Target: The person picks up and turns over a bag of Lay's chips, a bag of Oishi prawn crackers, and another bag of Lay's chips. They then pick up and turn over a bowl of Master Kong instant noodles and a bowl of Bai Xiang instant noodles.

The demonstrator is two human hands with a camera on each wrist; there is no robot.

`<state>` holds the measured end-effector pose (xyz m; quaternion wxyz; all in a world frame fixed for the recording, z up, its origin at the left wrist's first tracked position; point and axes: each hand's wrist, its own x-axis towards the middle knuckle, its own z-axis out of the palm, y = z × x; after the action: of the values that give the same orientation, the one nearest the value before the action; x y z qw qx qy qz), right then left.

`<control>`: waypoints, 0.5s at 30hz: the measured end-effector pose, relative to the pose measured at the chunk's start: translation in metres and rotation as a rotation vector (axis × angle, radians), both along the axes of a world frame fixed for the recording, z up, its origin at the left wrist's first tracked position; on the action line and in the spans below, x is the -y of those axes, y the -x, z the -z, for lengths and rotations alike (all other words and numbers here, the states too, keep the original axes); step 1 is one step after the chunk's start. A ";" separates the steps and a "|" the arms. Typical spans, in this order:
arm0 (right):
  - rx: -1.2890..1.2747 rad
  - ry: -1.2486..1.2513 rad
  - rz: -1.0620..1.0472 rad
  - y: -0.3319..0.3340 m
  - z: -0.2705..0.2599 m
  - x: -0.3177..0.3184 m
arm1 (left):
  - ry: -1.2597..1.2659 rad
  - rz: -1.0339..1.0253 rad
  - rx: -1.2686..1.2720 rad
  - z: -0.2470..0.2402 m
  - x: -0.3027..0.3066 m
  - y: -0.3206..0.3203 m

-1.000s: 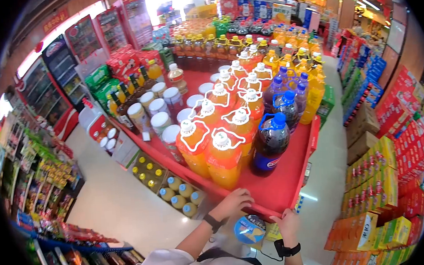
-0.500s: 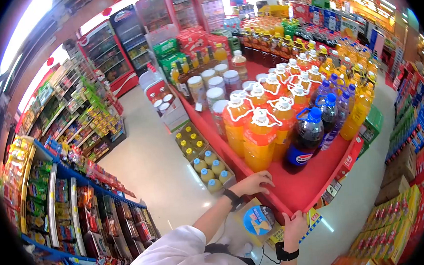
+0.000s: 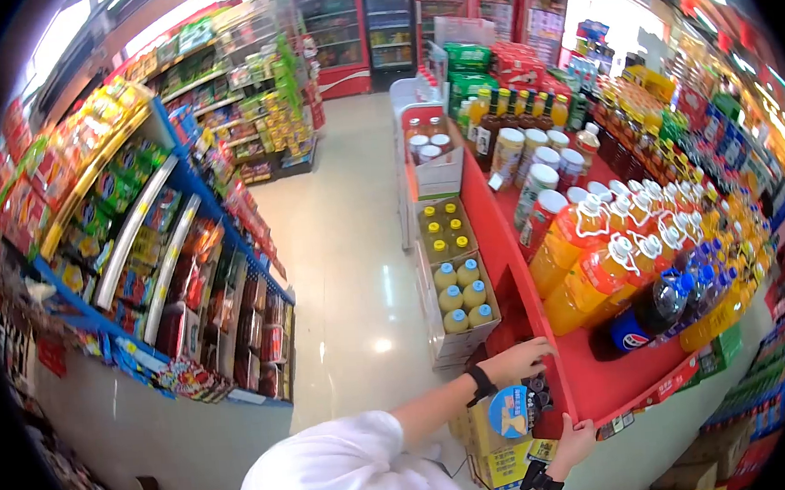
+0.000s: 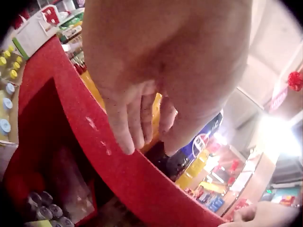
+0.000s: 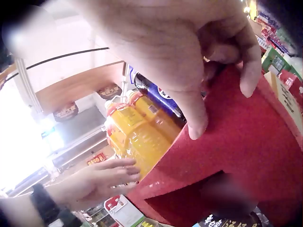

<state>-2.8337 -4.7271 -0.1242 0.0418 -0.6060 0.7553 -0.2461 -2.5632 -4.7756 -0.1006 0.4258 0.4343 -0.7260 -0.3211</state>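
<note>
A red display stand (image 3: 599, 389) carries large orange juice bottles (image 3: 592, 278) and a dark cola bottle (image 3: 644, 315). The left hand (image 3: 518, 360) rests at its raised edge below the juice bottles, fingers relaxed over the rim (image 4: 128, 177) in the left wrist view. At the stand's near corner is the right hand (image 3: 573, 440); in the right wrist view its thumb and fingers (image 5: 250, 71) lie on either side of the red corner, gripping it. Neither hand touches a bottle.
Boxes of yellow-capped (image 3: 444, 228) and blue-capped bottles (image 3: 463, 295) stand on the floor along the stand's left side. A blue snack shelf (image 3: 165, 124) is farther left across the tiled aisle (image 3: 337, 212). Cartons (image 3: 496, 468) sit below the hands.
The head view has swung left, so the stand appears farther right and more of the aisle and snack shelf shows. Both hands stay at the stand's edge.
</note>
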 end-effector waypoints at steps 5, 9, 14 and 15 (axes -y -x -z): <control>0.117 0.104 -0.252 0.023 0.024 0.003 | -0.076 -0.306 0.052 -0.007 -0.085 -0.093; 0.547 -0.257 -0.379 0.043 0.065 0.029 | -0.033 -0.690 0.126 -0.009 -0.174 -0.180; 0.536 -0.305 -0.829 -0.091 0.030 -0.024 | -0.087 -1.056 0.223 -0.014 -0.311 -0.246; 0.420 -0.317 -0.900 -0.125 0.008 -0.046 | -0.111 -1.084 0.214 -0.016 -0.334 -0.254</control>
<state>-2.7084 -4.6812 -0.1327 0.3852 -0.7946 0.4233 -0.2028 -2.3088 -4.4415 -0.0846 0.4304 0.7977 -0.4197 -0.0476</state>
